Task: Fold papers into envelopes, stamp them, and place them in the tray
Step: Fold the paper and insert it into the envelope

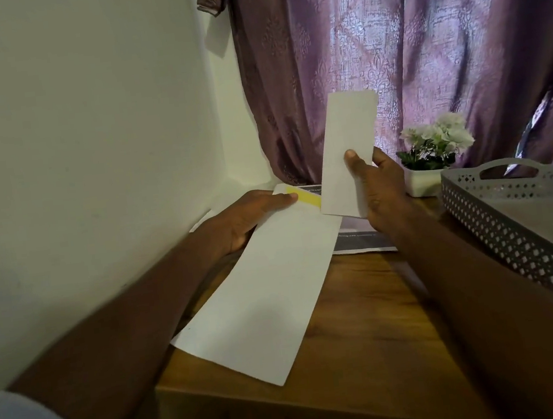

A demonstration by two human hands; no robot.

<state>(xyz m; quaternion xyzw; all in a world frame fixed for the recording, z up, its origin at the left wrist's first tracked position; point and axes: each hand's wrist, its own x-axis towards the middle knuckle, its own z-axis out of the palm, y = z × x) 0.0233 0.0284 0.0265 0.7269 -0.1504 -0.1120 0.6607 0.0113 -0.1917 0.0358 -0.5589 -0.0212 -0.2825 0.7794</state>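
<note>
Nearest the camera, the brown wood-grain counter [365,309] carries everything, and places below are given from it. A long white envelope with a yellow adhesive strip at its open flap [260,290] slants over the counter's left part, its near end hanging past the counter's left edge. The left hand [252,217] holds this envelope at its far left side, its grip clamped on the paper with the thumb lying along the top beside the yellow strip and the fingers underneath.

Further back, above the counter's middle, the right hand [374,186] holds a narrow folded white paper [344,153] upright and slightly tilted, its grip clamped on the lower part with the thumb on the near face and the fingers behind. The paper's lower edge is just above the envelope's open end; whether they touch cannot be told.

Under the right hand, a grey and white printed sheet [361,239] lies flat on the counter. At the counter's right side rests a grey perforated plastic tray with a handle cut-out [496,215]. At the counter's far edge stands a white pot of pale flowers [434,153], with a purple patterned curtain [404,39] behind it.
</note>
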